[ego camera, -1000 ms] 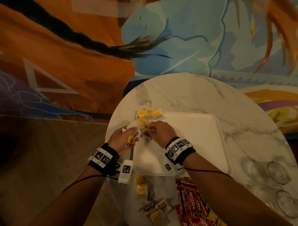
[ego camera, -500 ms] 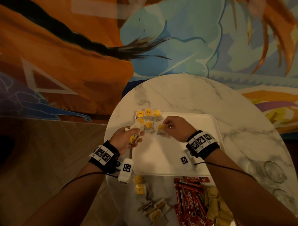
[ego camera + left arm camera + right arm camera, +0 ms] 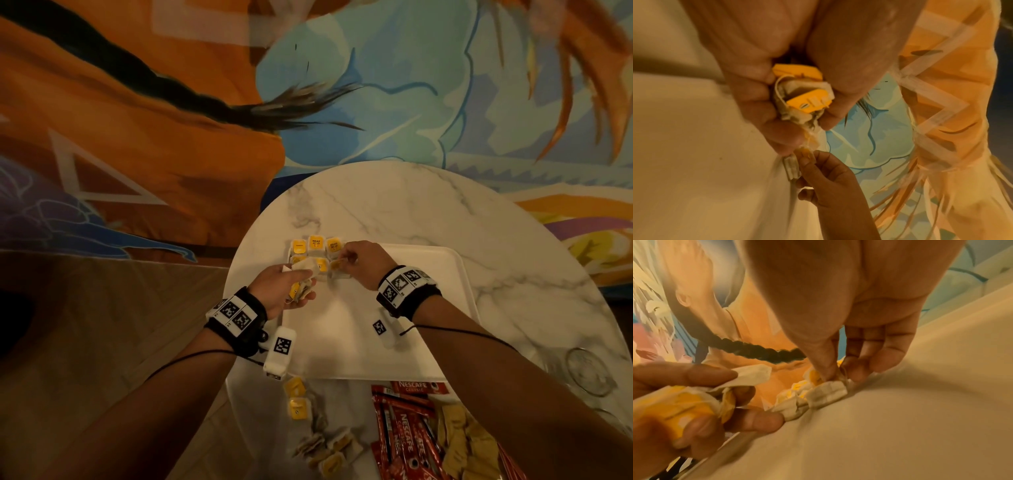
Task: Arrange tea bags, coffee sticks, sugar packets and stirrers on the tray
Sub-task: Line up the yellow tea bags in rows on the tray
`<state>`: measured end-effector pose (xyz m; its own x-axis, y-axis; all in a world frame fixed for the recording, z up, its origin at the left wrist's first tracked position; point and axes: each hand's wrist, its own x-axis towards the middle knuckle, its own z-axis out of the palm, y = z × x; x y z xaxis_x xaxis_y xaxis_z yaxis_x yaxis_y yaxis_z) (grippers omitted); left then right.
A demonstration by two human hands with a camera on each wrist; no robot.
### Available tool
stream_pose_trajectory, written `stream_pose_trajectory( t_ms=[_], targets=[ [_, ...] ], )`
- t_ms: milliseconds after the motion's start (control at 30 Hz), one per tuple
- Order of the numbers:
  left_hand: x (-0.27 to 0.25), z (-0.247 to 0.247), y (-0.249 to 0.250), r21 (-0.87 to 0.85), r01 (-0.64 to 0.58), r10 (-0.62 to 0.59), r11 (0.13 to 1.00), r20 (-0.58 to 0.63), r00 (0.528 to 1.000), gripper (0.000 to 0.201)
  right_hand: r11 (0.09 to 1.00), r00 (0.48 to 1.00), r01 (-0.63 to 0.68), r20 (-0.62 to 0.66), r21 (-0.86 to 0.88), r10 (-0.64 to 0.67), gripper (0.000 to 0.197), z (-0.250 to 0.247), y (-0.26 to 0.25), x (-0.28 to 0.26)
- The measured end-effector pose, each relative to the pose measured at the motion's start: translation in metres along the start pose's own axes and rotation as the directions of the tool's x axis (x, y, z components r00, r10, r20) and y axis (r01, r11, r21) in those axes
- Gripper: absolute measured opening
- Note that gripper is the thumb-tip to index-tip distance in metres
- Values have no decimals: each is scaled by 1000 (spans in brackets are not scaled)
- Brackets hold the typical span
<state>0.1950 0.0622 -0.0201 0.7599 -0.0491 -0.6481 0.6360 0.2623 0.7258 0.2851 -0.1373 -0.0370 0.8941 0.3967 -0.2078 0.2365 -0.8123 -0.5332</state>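
A white tray (image 3: pixel 376 342) lies on the round marble table (image 3: pixel 445 212). Several tea bags with yellow tags (image 3: pixel 315 244) sit in rows in its far left corner. My left hand (image 3: pixel 301 286) hovers at the tray's left edge and grips a small bunch of tea bags (image 3: pixel 807 100). My right hand (image 3: pixel 344 262) pinches one tea bag (image 3: pixel 828 389) between thumb and fingers, low on the tray, at the right end of the second row. In the right wrist view, my left hand (image 3: pixel 694 402) is close beside it.
Near the table's front edge lie loose tea bags (image 3: pixel 322 448), red Nescafe coffee sticks (image 3: pixel 407 428) and tan sugar packets (image 3: pixel 462 442). Two clear glasses (image 3: pixel 589 371) stand at the right. Most of the tray's floor is bare. A painted wall rises behind the table.
My right hand left the left hand with one tea bag, swung right, and now holds it down beside the second row. The left hand stayed in place with its bunch.
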Motion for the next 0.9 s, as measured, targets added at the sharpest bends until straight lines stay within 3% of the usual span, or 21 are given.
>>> stream_pose_trajectory(
  t_ms=[233, 433, 600, 767, 900],
  targets=[
    [1, 1, -2, -8, -6, 6, 1000, 12, 1000, 35, 995, 993, -90, -70, 48, 93, 10, 7, 6, 7],
    [-4, -6, -4, -58, -17, 21, 998, 65, 998, 32, 970, 969, -236, -56, 61, 239, 40, 3, 11, 7],
    [-4, -13, -4, -152, -9, 21, 988, 82, 996, 31, 978, 978, -210, -17, -21, 209, 31, 11, 6, 7],
    [-4, -17, -3, -233, -8, 23, 972, 61, 998, 17, 986, 986, -168, -5, -7, 167, 24, 18, 0, 6],
    [-7, -20, -4, -235, -24, 43, 972, 77, 996, 23, 976, 977, -205, -35, 77, 209, 43, 17, 2, 3]
  ],
)
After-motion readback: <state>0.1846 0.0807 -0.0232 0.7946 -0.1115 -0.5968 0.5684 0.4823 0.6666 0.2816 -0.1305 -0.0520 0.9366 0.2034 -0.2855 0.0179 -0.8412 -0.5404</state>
